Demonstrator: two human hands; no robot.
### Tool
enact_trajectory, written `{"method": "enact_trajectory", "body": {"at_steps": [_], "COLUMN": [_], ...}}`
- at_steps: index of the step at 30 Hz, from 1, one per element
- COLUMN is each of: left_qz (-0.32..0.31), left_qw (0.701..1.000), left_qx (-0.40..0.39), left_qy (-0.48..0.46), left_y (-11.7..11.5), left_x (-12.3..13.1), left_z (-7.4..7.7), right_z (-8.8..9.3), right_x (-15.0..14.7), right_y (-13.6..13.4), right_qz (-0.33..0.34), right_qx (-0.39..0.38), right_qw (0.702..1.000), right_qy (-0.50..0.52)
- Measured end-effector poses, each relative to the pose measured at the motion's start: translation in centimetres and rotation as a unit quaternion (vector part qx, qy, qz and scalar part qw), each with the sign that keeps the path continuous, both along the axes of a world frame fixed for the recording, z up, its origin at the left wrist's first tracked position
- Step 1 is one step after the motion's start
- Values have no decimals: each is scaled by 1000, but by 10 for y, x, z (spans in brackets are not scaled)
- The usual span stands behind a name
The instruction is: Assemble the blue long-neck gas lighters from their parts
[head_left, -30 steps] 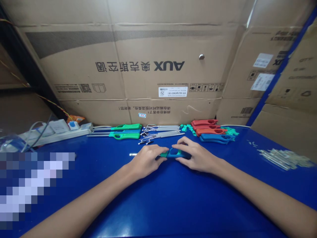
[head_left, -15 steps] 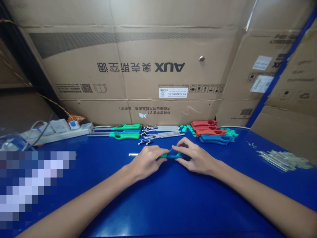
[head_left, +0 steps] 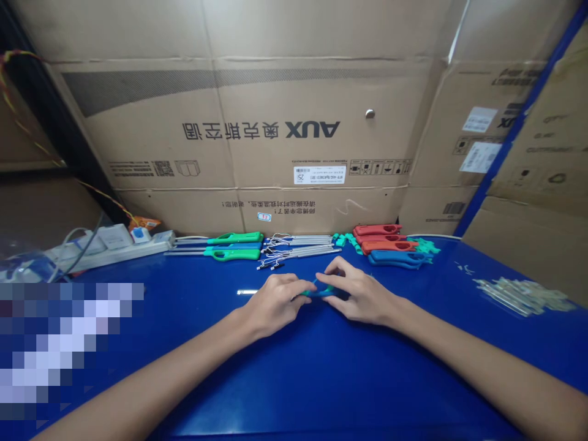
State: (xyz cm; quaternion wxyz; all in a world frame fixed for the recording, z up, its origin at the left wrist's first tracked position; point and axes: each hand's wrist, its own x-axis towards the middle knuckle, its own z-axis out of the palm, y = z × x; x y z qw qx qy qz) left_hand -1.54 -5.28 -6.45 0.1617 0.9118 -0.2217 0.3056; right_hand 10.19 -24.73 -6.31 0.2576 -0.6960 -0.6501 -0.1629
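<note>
Left hand [head_left: 277,303] and right hand [head_left: 361,291] pinch one blue handle [head_left: 323,293], centre. One silver rod [head_left: 247,292] juts past left hand, 9 o'clock. Three lighters [head_left: 237,253] at 10; three red handles [head_left: 380,239] at 2; wired rods [head_left: 315,250] at 12, count unclear. Cardboard wall [head_left: 275,98] bounds 12; room on blue table [head_left: 312,380], toward 6. Left hand covers more green collar [head_left: 306,293] than half second ago.

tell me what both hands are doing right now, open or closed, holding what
Left hand: closed, pinching the left end of the blue-and-green handle.
Right hand: closed, holding the handle's right end.
</note>
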Motion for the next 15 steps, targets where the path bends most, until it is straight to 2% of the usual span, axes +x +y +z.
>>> {"method": "enact_trajectory", "body": {"at_steps": [6,11,15], "left_qz": [20,102,92], "left_qw": [996,984,977], "left_qx": [32,137,176], "left_qy": [81,60,73], "left_y": [4,9,11], "left_x": [5,6,5], "left_z": [3,10,13], "right_z": [5,5,10], "right_x": [3,7,5], "right_y": [0,3,2], "right_qz": [-14,-10,-37], "right_qx": [-33,5,5], "right_qw": [999,1000,999], "right_qy": [21,12,-16]}}
